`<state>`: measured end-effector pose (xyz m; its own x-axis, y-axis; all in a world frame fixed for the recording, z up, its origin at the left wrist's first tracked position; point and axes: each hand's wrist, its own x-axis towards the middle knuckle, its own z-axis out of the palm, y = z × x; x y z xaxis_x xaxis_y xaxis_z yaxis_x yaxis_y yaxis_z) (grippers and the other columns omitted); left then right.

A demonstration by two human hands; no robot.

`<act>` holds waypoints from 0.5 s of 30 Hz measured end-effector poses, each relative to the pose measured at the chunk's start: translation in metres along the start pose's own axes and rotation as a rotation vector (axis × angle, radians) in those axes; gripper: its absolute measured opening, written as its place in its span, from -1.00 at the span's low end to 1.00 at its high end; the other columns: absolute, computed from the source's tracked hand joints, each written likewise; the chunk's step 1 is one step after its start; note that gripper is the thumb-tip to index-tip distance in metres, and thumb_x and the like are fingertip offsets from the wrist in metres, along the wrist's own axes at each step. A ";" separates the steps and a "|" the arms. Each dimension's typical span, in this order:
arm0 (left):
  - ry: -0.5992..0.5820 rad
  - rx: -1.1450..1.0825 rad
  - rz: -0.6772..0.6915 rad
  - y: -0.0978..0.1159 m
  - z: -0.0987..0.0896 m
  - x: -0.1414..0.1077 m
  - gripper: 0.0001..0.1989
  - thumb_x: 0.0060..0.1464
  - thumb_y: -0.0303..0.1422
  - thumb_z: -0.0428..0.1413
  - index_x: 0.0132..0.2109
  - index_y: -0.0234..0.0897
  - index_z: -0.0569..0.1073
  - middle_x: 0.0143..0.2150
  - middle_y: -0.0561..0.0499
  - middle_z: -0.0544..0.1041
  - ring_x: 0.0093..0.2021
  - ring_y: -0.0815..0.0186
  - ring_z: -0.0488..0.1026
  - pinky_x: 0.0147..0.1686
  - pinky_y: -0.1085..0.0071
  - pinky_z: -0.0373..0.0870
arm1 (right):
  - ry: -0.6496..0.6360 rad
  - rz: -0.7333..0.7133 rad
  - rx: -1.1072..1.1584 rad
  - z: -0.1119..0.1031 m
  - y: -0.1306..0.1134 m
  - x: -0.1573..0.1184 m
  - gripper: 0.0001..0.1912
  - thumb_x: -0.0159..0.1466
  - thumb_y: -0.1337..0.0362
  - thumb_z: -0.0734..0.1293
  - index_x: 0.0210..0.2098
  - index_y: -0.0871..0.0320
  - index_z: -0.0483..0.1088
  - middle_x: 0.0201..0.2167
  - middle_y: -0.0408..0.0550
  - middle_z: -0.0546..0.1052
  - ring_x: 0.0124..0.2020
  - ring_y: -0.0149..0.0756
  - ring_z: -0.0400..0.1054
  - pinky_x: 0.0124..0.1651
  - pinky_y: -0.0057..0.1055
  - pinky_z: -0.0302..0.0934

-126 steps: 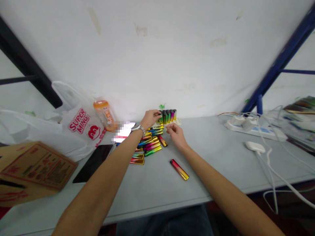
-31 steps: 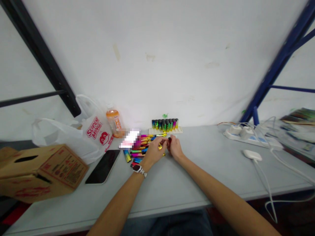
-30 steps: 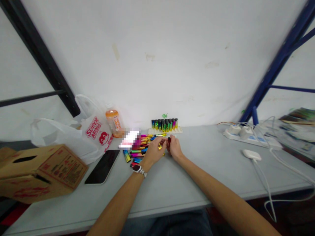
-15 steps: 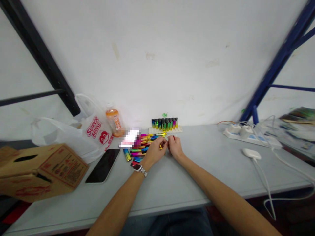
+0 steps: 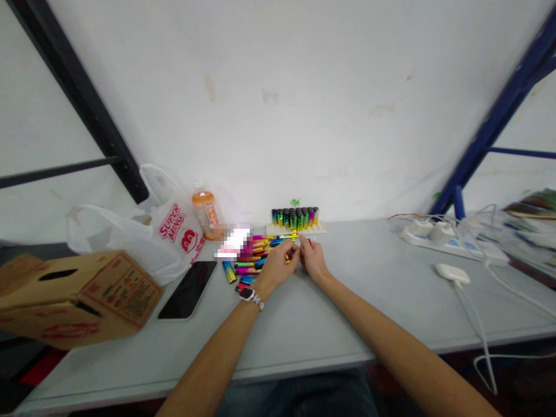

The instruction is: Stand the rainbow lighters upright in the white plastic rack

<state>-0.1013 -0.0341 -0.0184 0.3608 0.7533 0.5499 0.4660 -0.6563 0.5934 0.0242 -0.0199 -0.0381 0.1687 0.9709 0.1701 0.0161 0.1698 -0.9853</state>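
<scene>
My left hand (image 5: pixel 280 264), with a watch on its wrist, is closed at the right edge of a pile of colourful shiny lighters (image 5: pixel 248 270). Small yellow-gold bits show at its fingertips, too small to name. Close beside it, my right hand (image 5: pixel 311 258) is also closed, its fingertips pinched near those of the left; whatever it grips is hidden. Behind both hands, several lighters with dark tops (image 5: pixel 299 218) stand upright in rows on a white pegged tray (image 5: pixel 321 228) by the wall.
On the left are a cardboard box (image 5: pixel 121 289), a black phone (image 5: pixel 189 289), a white plastic bag (image 5: pixel 169 249), an orange bottle (image 5: pixel 207 214) and a blurred-out patch. A power strip (image 5: pixel 456 246) and a white charger (image 5: pixel 453 273) with cables lie right.
The view has shifted slightly, so the scene sits a little further right. Both hands stay close together, with the right fingers slightly changed in pose.
</scene>
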 end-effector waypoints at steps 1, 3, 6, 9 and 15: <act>0.000 0.001 0.001 0.000 0.000 0.000 -0.85 0.22 -0.37 0.02 -0.33 -0.25 0.40 -0.39 0.05 0.46 -0.37 0.34 0.39 -0.34 0.42 0.30 | 0.011 -0.007 -0.006 0.001 0.000 0.000 -0.53 0.20 -0.08 0.19 -0.67 0.08 0.10 -0.77 -0.25 0.07 -0.66 -0.44 0.01 -0.62 -0.46 -0.10; -0.001 0.002 -0.005 0.000 0.000 0.000 -0.85 0.22 -0.38 0.02 -0.33 -0.25 0.40 -0.39 0.05 0.46 -0.38 0.34 0.38 -0.35 0.41 0.29 | 0.033 -0.030 -0.026 0.002 0.000 0.001 -0.61 0.18 0.02 0.17 -0.67 0.08 0.12 -0.76 -0.25 0.10 -0.65 -0.45 0.00 -0.61 -0.46 -0.12; 0.011 0.000 -0.016 0.000 -0.001 0.000 -0.85 0.23 -0.36 0.01 -0.32 -0.25 0.40 -0.40 0.04 0.44 -0.40 0.34 0.37 -0.36 0.41 0.29 | 0.044 -0.067 -0.065 0.002 0.001 0.002 -0.69 0.14 0.11 0.15 -0.66 0.10 0.14 -0.75 -0.25 0.12 -0.64 -0.45 0.00 -0.59 -0.46 -0.13; 0.022 -0.023 -0.021 0.001 -0.001 0.001 -0.85 0.23 -0.35 0.02 -0.32 -0.26 0.39 -0.40 0.04 0.44 -0.39 0.34 0.38 -0.35 0.41 0.30 | 0.035 -0.073 -0.071 0.002 0.001 0.001 -0.69 0.15 0.11 0.15 -0.65 0.10 0.17 -0.75 -0.24 0.13 -0.62 -0.44 0.03 -0.58 -0.46 -0.11; 0.125 -0.143 -0.066 0.005 0.001 0.003 -0.90 0.18 -0.36 0.09 -0.19 -0.29 0.43 -0.31 0.02 0.49 -0.34 0.35 0.43 -0.32 0.43 0.36 | -0.107 -0.057 0.068 0.002 -0.003 -0.005 -0.50 0.22 -0.17 0.19 -0.54 0.13 0.30 -0.73 -0.20 0.21 -0.60 -0.37 0.14 -0.55 -0.44 0.03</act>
<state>-0.0975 -0.0354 -0.0145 0.2261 0.7896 0.5705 0.3630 -0.6118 0.7028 0.0211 -0.0248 -0.0358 0.0634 0.9713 0.2294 -0.0449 0.2324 -0.9716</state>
